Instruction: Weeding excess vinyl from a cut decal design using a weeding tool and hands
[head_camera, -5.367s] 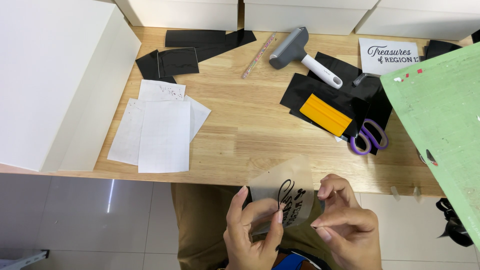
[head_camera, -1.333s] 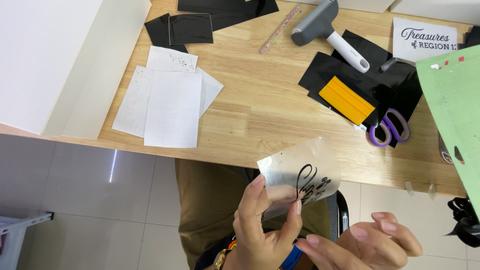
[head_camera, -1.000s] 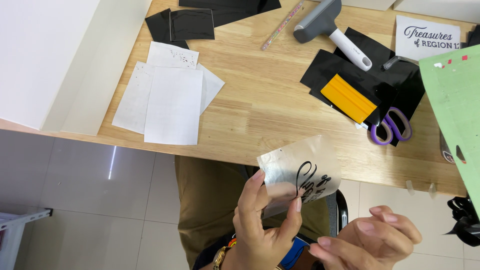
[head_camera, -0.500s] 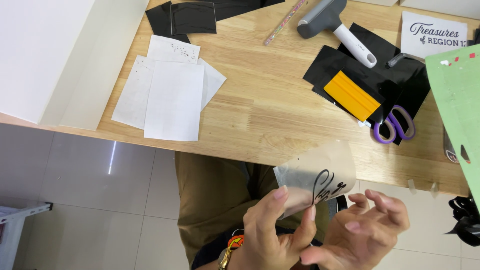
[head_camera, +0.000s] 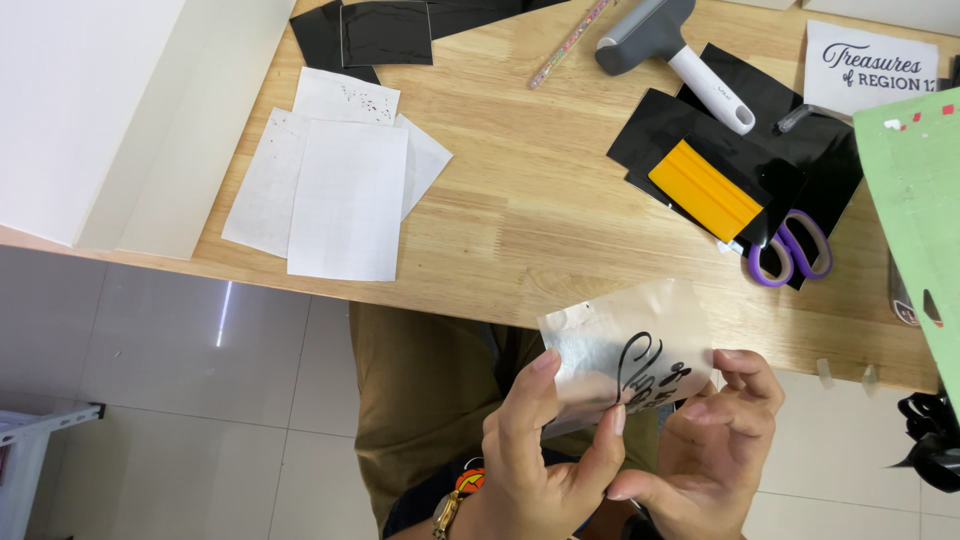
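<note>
Both hands (head_camera: 620, 450) pinching clear film (head_camera: 620, 350) w/ black lettering, wooden table (head_camera: 520, 200) above

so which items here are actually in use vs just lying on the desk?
In use:
clear film with black lettering, held in left hand and right hand

Lying about:
yellow scraper
purple scissors
grey roller
white sheets
black sheets
green mat
</note>
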